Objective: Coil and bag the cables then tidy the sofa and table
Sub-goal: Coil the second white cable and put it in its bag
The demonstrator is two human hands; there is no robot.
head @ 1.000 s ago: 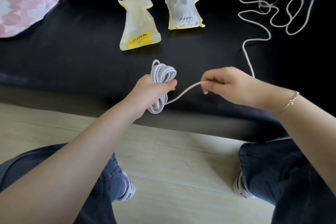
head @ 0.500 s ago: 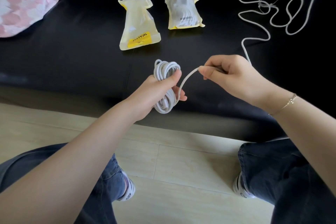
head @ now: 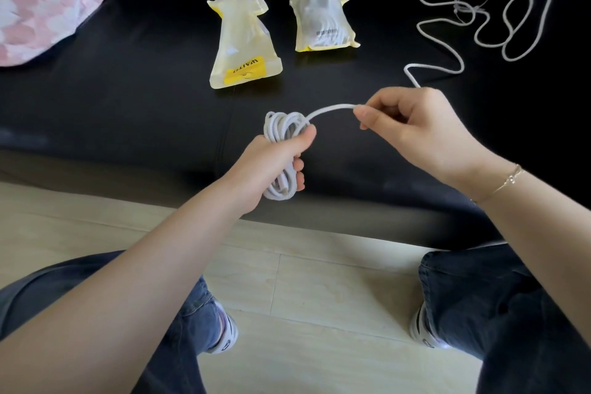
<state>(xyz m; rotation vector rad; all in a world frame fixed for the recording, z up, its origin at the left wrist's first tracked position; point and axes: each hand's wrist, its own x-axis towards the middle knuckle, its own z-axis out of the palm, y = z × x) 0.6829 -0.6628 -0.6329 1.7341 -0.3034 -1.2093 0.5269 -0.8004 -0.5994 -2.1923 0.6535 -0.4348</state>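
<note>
I judge the white cable (head: 444, 41) to be light and soft, so it slips easily; it is best held across the whole bundle. My left hand (head: 271, 163) grips the coil (head: 281, 131) above the sofa (head: 128, 89) edge, fingers curled around it. My right hand (head: 412, 128) pinches the free strand, which half a second ago sagged beside the coil and now arches over its top (the loose tail on the cushion is shorter).
</note>
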